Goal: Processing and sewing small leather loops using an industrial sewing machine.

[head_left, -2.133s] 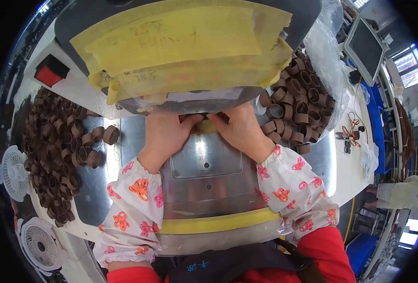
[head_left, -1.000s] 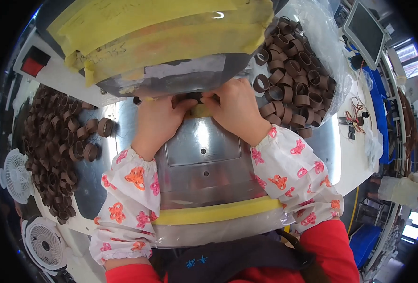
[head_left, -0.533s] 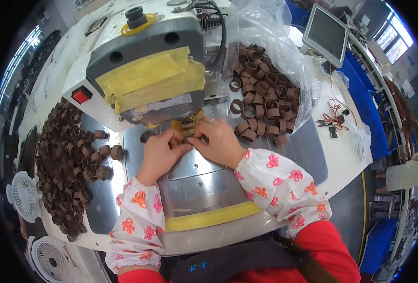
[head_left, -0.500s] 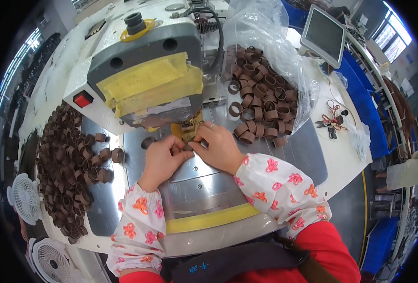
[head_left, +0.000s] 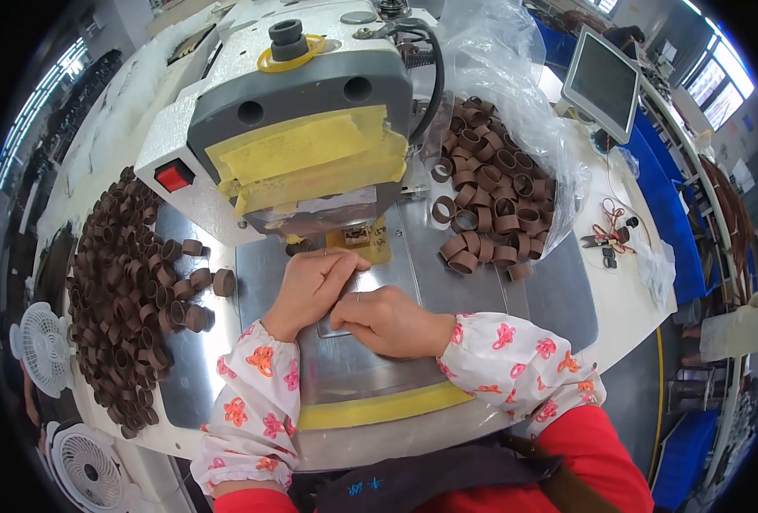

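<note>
Head view: the yellow plate (head_left: 381, 244) lies just beyond the left hand (head_left: 317, 286) — the nearer one — toward the metal tabletop's (head_left: 558, 299) far edge; left fingers together, right hand (head_left: 392, 323) curled; any pinch hidden.

Two white fans (head_left: 88, 466) at left, a dark-screened monitor (head_left: 603, 84) and bright window (head_left: 721, 92) at right.

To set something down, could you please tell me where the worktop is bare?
The metal worktop is bare between the left ring pile and left sleeve, and between the right ring pile and right sleeve. It is crowded at both piles and before the machine head, near the left hand and right hand.
</note>
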Demonstrator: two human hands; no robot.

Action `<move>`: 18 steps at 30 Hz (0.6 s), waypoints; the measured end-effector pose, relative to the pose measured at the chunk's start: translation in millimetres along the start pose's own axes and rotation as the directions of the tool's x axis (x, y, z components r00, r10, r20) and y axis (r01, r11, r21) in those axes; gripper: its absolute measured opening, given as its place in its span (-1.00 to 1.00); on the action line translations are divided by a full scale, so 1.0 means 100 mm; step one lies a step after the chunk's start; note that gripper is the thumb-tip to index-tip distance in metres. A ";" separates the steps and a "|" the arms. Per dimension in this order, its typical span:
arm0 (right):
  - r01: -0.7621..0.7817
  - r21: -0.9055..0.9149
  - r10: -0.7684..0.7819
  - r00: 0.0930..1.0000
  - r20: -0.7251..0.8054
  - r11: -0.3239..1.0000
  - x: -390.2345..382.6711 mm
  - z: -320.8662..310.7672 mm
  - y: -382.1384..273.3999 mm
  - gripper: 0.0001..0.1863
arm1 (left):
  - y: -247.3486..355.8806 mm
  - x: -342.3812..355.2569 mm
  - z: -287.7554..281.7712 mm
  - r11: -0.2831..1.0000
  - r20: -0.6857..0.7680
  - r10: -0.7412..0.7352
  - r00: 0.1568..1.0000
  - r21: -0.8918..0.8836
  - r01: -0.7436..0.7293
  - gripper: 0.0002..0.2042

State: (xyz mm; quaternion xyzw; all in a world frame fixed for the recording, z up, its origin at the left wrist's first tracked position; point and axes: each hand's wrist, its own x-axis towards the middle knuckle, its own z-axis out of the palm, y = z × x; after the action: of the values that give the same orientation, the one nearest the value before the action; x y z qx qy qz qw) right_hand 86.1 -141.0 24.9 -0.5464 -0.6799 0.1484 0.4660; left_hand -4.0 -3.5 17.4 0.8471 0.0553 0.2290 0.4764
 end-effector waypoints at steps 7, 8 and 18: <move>-0.253 -0.026 0.249 0.963 -0.107 0.967 0.11 -0.28 0.32 -0.81 | 0.00 -0.05 -0.10 0.942 -0.080 -0.132 0.988 0.300 0.150 -0.83; -0.232 -0.023 0.228 0.967 -0.117 0.972 0.12 -0.30 0.37 -0.81 | 0.01 -0.05 -0.10 0.941 -0.114 -0.110 0.987 0.309 0.140 -0.83; -0.205 -0.071 0.183 0.952 -0.244 0.976 0.19 -0.34 0.49 -0.92 | -0.02 0.07 -0.03 0.856 -0.185 -0.269 0.945 0.404 0.323 -0.76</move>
State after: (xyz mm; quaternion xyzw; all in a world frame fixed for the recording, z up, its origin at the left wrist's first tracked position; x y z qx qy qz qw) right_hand 143.3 -116.8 16.9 -0.6461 -0.5689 0.0945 0.5001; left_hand 1.6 2.0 19.2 0.8967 0.2628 0.1861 0.3035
